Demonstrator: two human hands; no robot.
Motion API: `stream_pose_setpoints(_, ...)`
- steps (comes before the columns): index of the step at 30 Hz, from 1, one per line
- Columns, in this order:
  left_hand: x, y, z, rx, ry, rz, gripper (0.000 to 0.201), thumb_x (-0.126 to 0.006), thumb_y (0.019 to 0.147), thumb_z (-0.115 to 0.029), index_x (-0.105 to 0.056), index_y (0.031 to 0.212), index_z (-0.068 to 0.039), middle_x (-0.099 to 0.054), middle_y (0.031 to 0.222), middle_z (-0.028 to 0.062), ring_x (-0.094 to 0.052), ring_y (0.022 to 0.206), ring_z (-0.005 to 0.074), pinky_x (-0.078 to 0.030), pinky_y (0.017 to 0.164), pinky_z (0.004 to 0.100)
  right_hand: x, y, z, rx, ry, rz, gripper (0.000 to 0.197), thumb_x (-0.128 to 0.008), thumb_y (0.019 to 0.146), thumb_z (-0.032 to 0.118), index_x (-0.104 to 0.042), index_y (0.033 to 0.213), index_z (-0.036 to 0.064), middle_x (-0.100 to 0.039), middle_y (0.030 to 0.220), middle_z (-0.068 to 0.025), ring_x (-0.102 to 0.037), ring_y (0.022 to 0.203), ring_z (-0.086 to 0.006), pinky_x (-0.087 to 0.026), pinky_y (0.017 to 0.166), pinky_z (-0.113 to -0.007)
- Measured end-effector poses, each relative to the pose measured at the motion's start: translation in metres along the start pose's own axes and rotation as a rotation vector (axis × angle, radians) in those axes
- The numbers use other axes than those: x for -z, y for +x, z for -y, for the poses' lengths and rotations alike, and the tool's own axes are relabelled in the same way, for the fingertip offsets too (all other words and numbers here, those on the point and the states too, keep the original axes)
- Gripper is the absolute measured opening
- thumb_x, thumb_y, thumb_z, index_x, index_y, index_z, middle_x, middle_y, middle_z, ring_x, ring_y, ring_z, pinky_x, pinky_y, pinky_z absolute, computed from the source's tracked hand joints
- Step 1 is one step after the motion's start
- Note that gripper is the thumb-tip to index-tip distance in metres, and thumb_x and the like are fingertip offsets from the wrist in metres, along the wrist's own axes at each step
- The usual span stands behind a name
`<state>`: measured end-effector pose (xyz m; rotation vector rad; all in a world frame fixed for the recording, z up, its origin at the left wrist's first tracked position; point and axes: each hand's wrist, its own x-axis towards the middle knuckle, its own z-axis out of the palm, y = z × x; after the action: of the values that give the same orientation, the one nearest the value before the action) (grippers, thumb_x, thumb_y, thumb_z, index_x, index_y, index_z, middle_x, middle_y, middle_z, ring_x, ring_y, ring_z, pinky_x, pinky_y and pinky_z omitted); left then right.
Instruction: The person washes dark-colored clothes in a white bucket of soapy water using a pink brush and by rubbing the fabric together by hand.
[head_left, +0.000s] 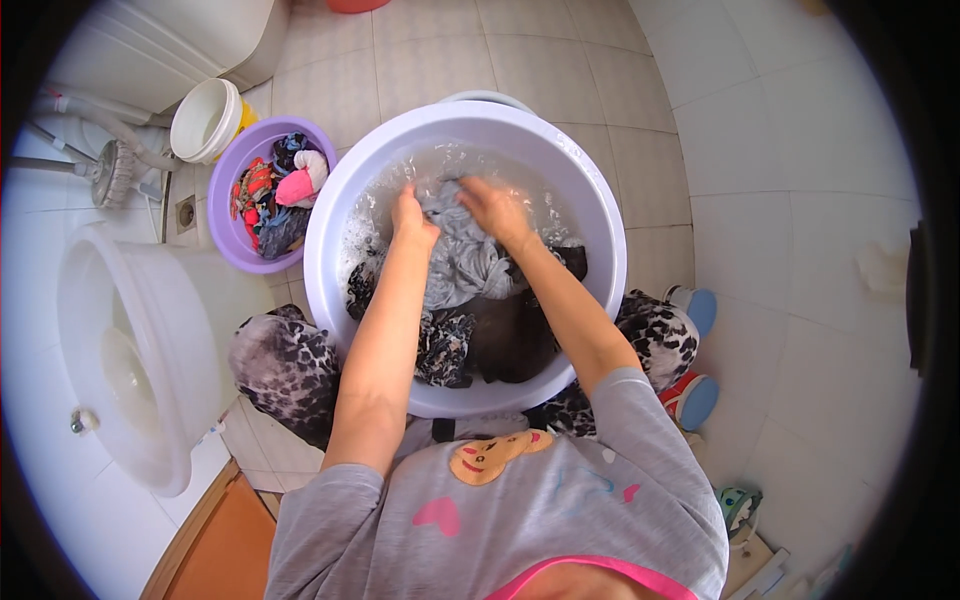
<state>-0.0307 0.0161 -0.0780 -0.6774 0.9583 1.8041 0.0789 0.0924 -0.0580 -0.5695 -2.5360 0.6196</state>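
A large pale lavender basin (318, 215) stands between my knees, holding sudsy water and wet laundry. A wet grey garment (465, 262) lies bunched in its middle, partly under the water. My left hand (413, 217) is closed at the garment's left edge, its fingertips partly hidden. On the other side my right hand (497, 210), somewhat blurred, pinches the upper edge of the same cloth. Beneath it and nearer me are a black patterned cloth (443, 350) and a dark brown cloth (512, 340), both soaked.
Left of the basin sits a smaller purple basin (225, 232) of mixed clothes, with a white and yellow bucket (203, 120) behind. A big translucent tub (175, 370) stands at the left. Slippers (690, 402) lie by the right wall; a floor drain (185, 213) is at the left.
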Motion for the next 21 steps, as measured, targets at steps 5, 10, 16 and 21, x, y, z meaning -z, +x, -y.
stream_pose_setpoints(5,-0.014,-0.006,0.014,0.123,0.03,0.073,0.033,-0.034,0.087,-0.031,-0.051,0.1,-0.006,-0.056,0.096,0.0074,-0.054,0.086,0.0234,-0.044,0.076,0.036,0.006,0.018,0.037,-0.416,0.334,-0.259,0.011,-0.055,0.075,0.013,-0.056,0.081,0.004,-0.056,0.071,-0.0153,-0.055,0.065,-0.0323,-0.045,0.06,-0.038)
stream_pose_setpoints(10,0.035,0.059,0.02,0.075,-0.036,0.6,0.028,-0.036,0.087,-0.03,-0.051,0.09,-0.007,-0.053,0.08,0.0045,-0.051,0.071,0.0199,-0.044,0.067,0.0312,0.026,0.022,0.075,0.215,0.108,-0.244,0.01,-0.06,0.067,0.018,-0.054,0.07,0.0096,-0.054,0.064,-0.0091,-0.055,0.058,-0.027,-0.047,0.056,-0.034)
stream_pose_setpoints(16,0.003,0.014,0.006,0.356,-0.099,0.978,0.016,-0.044,0.084,-0.02,-0.05,0.073,-0.009,-0.048,0.064,0.0005,-0.048,0.056,0.0135,-0.041,0.048,0.0262,0.026,0.019,0.08,0.173,0.295,-0.336,0.016,-0.056,0.068,0.008,-0.05,0.053,0.004,-0.049,0.053,-0.0138,-0.049,0.044,-0.0288,-0.041,0.045,-0.033)
stream_pose_setpoints(21,-0.036,-0.025,0.014,-0.078,0.186,0.122,0.021,-0.051,0.081,-0.024,-0.05,0.066,-0.01,-0.042,0.052,-0.0022,-0.041,0.046,0.0088,-0.032,0.042,0.0236,0.015,0.025,0.061,-0.221,0.291,-0.376,0.022,-0.053,0.072,0.01,-0.047,0.053,0.0019,-0.046,0.048,-0.015,-0.048,0.043,-0.028,-0.039,0.042,-0.033)
